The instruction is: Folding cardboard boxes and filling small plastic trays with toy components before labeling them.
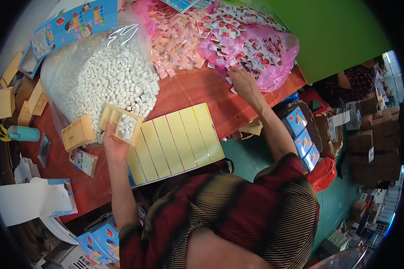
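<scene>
My left hand (114, 144) grips a cream plastic tray (106, 115) with compartments; one of them holds small white cubes (127, 127). It is tilted above the near edge of a big clear bag heaped with white cubes (107, 71). My right hand (244, 83) reaches to the near left edge of a pink plastic bag (288, 58) full of small red-and-white packets (265, 47). Its fingers are closed together at the packets, and what lies between them is too small to make out. Another cream tray (78, 133) sits left of my left hand.
A yellow striped board (179, 141) lies at the table's near edge. Pink packets (177, 38) are heaped at the back. A filled box (83, 162), a teal cylinder (24, 133) and stacked cream trays (4, 103) stand at left. Boxes (300, 136) fill a carton at right.
</scene>
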A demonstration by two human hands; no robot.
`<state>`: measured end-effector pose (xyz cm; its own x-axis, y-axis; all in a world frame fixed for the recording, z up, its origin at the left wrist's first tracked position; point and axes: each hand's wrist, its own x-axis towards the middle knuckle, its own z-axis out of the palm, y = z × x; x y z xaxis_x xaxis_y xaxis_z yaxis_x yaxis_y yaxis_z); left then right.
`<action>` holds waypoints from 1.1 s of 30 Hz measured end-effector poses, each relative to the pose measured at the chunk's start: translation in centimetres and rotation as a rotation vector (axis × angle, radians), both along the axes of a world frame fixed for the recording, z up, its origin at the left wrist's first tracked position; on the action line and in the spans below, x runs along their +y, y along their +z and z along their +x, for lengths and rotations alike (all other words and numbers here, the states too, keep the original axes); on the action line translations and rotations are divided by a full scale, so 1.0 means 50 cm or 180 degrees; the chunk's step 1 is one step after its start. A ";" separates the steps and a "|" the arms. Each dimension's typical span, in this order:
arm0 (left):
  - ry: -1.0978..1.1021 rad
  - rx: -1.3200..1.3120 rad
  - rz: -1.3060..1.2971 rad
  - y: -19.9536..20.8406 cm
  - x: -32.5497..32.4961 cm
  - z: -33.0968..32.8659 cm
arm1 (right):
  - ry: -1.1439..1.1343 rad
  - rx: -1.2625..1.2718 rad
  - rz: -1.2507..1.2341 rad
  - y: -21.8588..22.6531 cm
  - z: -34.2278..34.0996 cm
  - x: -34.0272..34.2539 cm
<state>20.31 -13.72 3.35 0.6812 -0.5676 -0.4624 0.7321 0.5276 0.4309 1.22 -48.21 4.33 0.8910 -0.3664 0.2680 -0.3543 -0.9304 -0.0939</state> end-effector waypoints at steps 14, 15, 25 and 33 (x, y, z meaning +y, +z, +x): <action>0.0006 -0.0134 0.0140 0.016 -0.007 -0.022 | 0.0583 -0.0219 -0.0670 0.017 0.084 -0.018; -0.0013 -0.0186 0.0162 0.017 -0.007 -0.021 | 0.0571 -0.0232 -0.0660 0.017 0.108 -0.012; -0.0008 -0.0152 0.0043 -0.007 0.001 -0.017 | 0.0359 0.0486 0.1457 0.009 0.256 0.100; -0.0056 -0.0116 -0.0020 0.003 0.001 -0.021 | 0.0675 0.0005 0.1122 -0.001 0.129 0.068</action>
<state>19.25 -13.67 3.51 0.6874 -0.5825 -0.4338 0.7252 0.5174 0.4542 7.67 -44.83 4.27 0.9570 -0.2436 0.1574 -0.1585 -0.8937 -0.4196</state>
